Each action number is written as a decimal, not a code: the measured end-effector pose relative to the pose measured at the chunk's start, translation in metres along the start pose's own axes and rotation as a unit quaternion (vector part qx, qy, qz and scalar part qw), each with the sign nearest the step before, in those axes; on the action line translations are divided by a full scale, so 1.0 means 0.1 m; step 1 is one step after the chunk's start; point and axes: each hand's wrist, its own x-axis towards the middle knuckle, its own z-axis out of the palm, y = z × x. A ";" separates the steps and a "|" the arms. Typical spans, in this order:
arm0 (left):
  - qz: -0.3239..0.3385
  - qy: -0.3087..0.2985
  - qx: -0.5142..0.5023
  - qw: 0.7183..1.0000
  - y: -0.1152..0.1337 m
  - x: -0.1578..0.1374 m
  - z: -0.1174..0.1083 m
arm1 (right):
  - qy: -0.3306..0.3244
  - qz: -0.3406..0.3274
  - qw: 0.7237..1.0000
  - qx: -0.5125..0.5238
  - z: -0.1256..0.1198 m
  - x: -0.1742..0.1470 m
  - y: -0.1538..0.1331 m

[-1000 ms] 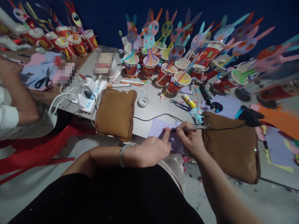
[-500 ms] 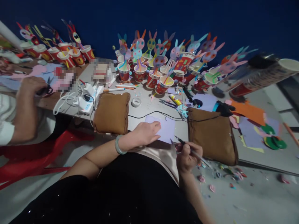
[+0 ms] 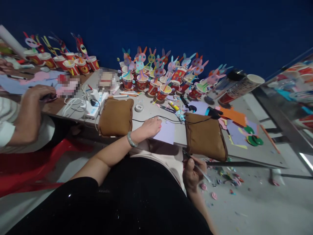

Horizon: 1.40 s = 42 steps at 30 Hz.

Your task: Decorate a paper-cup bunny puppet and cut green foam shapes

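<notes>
My left hand (image 3: pixel 151 126) lies flat on a lilac sheet of paper (image 3: pixel 167 132) at the table's near edge, a pale bangle on its wrist. My right hand (image 3: pixel 191 171) is below the table edge by my lap, fingers closed round a thin pen-like tool (image 3: pixel 199 167) whose dark tip points up toward the table. A black cable (image 3: pixel 156 119) runs across the grey table (image 3: pixel 146 114) just beyond the paper. Brown cushions sit on either side: the left cushion (image 3: pixel 116 117) and the right cushion (image 3: pixel 204 136).
Several red paper cups with paper bunnies (image 3: pixel 161 78) fill the back of the table. Scissors (image 3: pixel 167 109), a glue stick (image 3: pixel 173 105), a tape roll (image 3: pixel 139 107), markers and a power strip (image 3: pixel 94 103) lie about. Another person's hand (image 3: pixel 39 93) rests at the left. Paper scraps (image 3: pixel 227 178) litter the floor.
My right hand has left the lilac paper and dropped below the table edge with the tool. My left hand stays on the paper. My view has pulled back and swung right.
</notes>
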 end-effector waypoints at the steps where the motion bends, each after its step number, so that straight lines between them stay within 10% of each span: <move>1: -0.004 0.006 -0.002 1.000 -0.04 0.00 -0.06 | 0.000 -0.024 1.000 -0.015 -0.01 0.00 0.01; 9: -0.019 0.044 0.001 0.999 -0.51 0.13 -0.65 | -0.005 -0.059 0.998 -0.005 0.00 0.07 0.06; 19: 0.041 -0.001 -0.009 0.999 -0.75 0.57 -0.55 | -0.031 -0.028 0.998 0.038 0.14 0.21 0.11; 29: 0.238 -0.054 -0.078 0.967 -0.15 0.39 -0.36 | -0.102 -0.151 0.981 0.071 0.44 0.82 -0.23; 42: 0.113 -0.044 -0.058 0.991 0.32 -0.13 0.05 | -0.239 -0.154 0.957 0.048 0.49 0.66 -0.26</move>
